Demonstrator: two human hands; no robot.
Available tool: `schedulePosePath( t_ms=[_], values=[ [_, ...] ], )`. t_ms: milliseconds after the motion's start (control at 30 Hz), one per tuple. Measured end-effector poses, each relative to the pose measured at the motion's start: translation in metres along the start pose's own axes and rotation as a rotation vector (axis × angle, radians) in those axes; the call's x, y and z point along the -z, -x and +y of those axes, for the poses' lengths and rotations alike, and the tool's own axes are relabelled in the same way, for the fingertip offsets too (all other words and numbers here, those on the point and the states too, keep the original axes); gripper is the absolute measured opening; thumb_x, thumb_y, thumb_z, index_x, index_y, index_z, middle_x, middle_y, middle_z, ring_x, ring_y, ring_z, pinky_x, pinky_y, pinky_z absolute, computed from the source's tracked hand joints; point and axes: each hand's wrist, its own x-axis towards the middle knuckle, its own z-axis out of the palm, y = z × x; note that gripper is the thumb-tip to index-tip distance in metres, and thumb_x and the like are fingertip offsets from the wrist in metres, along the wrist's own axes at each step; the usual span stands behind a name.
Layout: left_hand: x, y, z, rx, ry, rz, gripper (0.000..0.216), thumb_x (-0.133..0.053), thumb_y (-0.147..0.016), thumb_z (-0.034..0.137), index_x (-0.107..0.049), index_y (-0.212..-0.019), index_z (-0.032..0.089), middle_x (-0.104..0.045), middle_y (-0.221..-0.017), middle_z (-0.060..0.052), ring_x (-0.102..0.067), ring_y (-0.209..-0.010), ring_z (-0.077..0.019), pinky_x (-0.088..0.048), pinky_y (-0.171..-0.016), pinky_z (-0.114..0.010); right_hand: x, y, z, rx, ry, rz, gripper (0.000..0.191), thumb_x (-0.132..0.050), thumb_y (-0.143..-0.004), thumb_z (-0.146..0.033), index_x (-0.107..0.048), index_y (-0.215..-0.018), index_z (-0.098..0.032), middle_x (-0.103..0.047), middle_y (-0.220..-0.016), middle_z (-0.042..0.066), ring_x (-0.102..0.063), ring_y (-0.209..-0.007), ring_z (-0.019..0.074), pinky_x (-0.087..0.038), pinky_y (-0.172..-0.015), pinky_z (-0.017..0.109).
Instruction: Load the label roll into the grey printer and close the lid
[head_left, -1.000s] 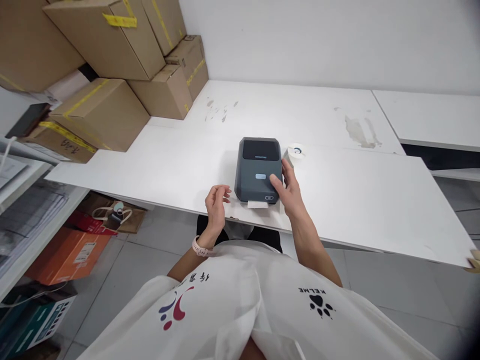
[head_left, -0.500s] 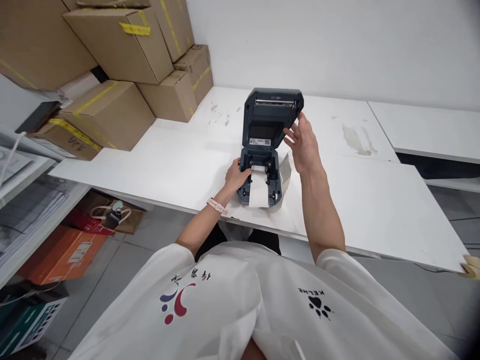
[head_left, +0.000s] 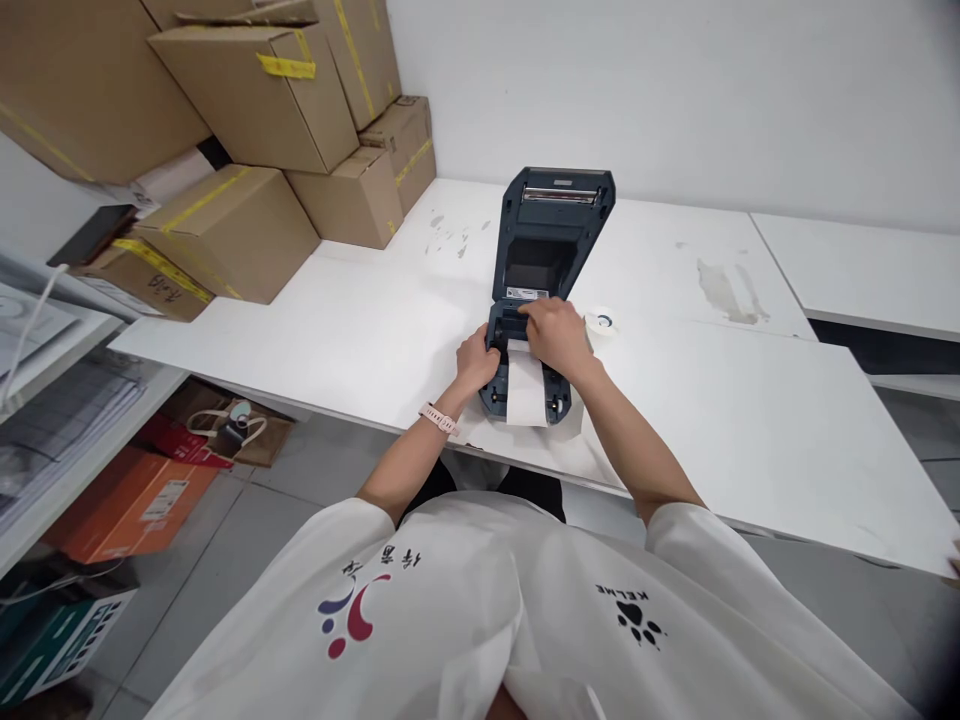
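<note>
A dark grey label printer (head_left: 551,232) stands near the front edge of the white table (head_left: 360,320), its lid tilted up and back. A white strip of label paper (head_left: 526,392) runs out of its open bay toward me. My left hand (head_left: 475,361) grips the printer's left side. My right hand (head_left: 553,333) reaches down into the open bay, fingers curled over the paper roll inside; the roll itself is hidden under the hand. A small white label roll (head_left: 601,323) lies on the table just right of the printer.
Several cardboard boxes (head_left: 247,170) with yellow tape are stacked at the table's far left. A second white table (head_left: 862,270) adjoins on the right. Shelving (head_left: 52,400) and an orange box (head_left: 127,510) stand at the left by the floor.
The printer lid went from closed to fully raised. My left hand took hold of the printer's side. My right hand let go of the lid and dropped into the open bay.
</note>
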Motion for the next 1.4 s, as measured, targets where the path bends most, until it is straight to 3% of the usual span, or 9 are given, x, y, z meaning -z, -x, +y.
schedulePosePath(
  t_ms=[100, 300, 400, 500, 600, 733, 933, 1233, 1400],
  values=[
    [0.001, 0.000, 0.002, 0.001, -0.035, 0.006, 0.065, -0.054, -0.076, 0.010, -0.063, -0.139, 0.022, -0.077, -0.123, -0.009, -0.069, -0.115, -0.0344, -0.052, -0.099, -0.045, -0.008, -0.010, -0.001, 0.109, 0.160, -0.367, 0.040, -0.050, -0.088, -0.014, -0.074, -0.120, -0.011, -0.077, -0.115, 0.021, -0.067, -0.113, 0.0376, -0.032, -0.113, 0.055],
    [0.001, 0.000, 0.000, 0.000, -0.029, 0.006, 0.061, -0.053, -0.076, 0.011, -0.065, -0.135, 0.022, -0.078, -0.119, -0.009, -0.070, -0.112, -0.0336, -0.052, -0.099, -0.045, 0.007, -0.017, 0.008, 0.266, -0.018, -0.551, 0.038, -0.057, -0.087, -0.020, -0.075, -0.120, -0.017, -0.078, -0.118, 0.013, -0.069, -0.114, 0.0331, -0.042, -0.108, 0.048],
    [0.000, 0.000, -0.002, -0.015, 0.003, 0.007, 0.061, -0.052, -0.076, 0.012, -0.066, -0.134, 0.023, -0.078, -0.120, -0.008, -0.070, -0.112, -0.0337, -0.052, -0.100, -0.046, 0.035, 0.011, 0.038, 0.295, -0.521, -0.496, 0.044, -0.061, -0.091, -0.040, -0.070, -0.131, -0.026, -0.073, -0.134, 0.007, -0.068, -0.117, 0.0316, -0.051, -0.102, 0.045],
    [0.001, 0.001, -0.002, -0.008, 0.027, 0.005, 0.064, -0.053, -0.076, 0.012, -0.064, -0.138, 0.024, -0.076, -0.124, -0.007, -0.070, -0.113, -0.0338, -0.052, -0.101, -0.047, 0.057, 0.064, 0.082, 0.144, -0.902, -0.263, 0.047, -0.075, -0.082, -0.054, -0.073, -0.122, -0.030, -0.075, -0.123, 0.007, -0.069, -0.111, 0.0323, -0.055, -0.097, 0.047],
    [0.001, 0.003, 0.000, -0.003, 0.061, 0.007, 0.065, -0.053, -0.075, 0.011, -0.064, -0.138, 0.023, -0.076, -0.126, -0.008, -0.069, -0.113, -0.0342, -0.052, -0.100, -0.047, 0.060, 0.118, 0.123, -0.057, -1.028, -0.077, 0.039, -0.085, -0.074, -0.052, -0.075, -0.106, -0.033, -0.077, -0.109, 0.008, -0.071, -0.102, 0.0337, -0.057, -0.090, 0.052],
    [-0.001, 0.003, -0.001, -0.005, 0.093, 0.023, 0.063, -0.054, -0.074, 0.011, -0.066, -0.134, 0.025, -0.077, -0.121, -0.006, -0.069, -0.112, -0.0337, -0.053, -0.100, -0.048, 0.029, 0.145, 0.153, -0.296, -0.986, -0.075, 0.045, -0.087, -0.071, -0.054, -0.071, -0.108, -0.033, -0.075, -0.117, 0.009, -0.069, -0.110, 0.0332, -0.055, -0.101, 0.057],
    [-0.004, 0.000, -0.007, -0.025, 0.121, 0.017, 0.066, -0.052, -0.074, 0.012, -0.064, -0.138, 0.023, -0.076, -0.127, -0.007, -0.070, -0.114, -0.0328, -0.052, -0.103, -0.048, -0.026, 0.124, 0.163, -0.428, -1.042, -0.021, 0.056, -0.091, -0.064, -0.052, -0.068, -0.109, -0.027, -0.073, -0.125, 0.009, -0.069, -0.117, 0.0299, -0.046, -0.116, 0.057],
    [-0.004, -0.001, -0.007, -0.009, 0.115, 0.024, 0.068, -0.053, -0.073, 0.011, -0.063, -0.139, 0.024, -0.076, -0.128, -0.005, -0.070, -0.117, -0.0315, -0.052, -0.106, -0.046, -0.009, 0.087, 0.189, -0.382, -1.076, 0.065, 0.081, -0.091, -0.063, -0.041, -0.058, -0.137, -0.034, -0.058, -0.153, 0.008, -0.048, -0.148, 0.0309, -0.039, -0.123, 0.054],
    [-0.003, 0.000, -0.003, 0.010, 0.076, 0.028, 0.066, -0.054, -0.073, 0.010, -0.065, -0.136, 0.026, -0.077, -0.125, -0.005, -0.070, -0.117, -0.0329, -0.051, -0.105, -0.048, -0.023, 0.029, 0.177, -0.423, -0.923, -0.129, 0.089, -0.093, -0.052, -0.038, -0.060, -0.133, -0.021, -0.069, -0.134, 0.014, -0.064, -0.123, 0.0345, -0.051, -0.108, 0.055]
  ],
)
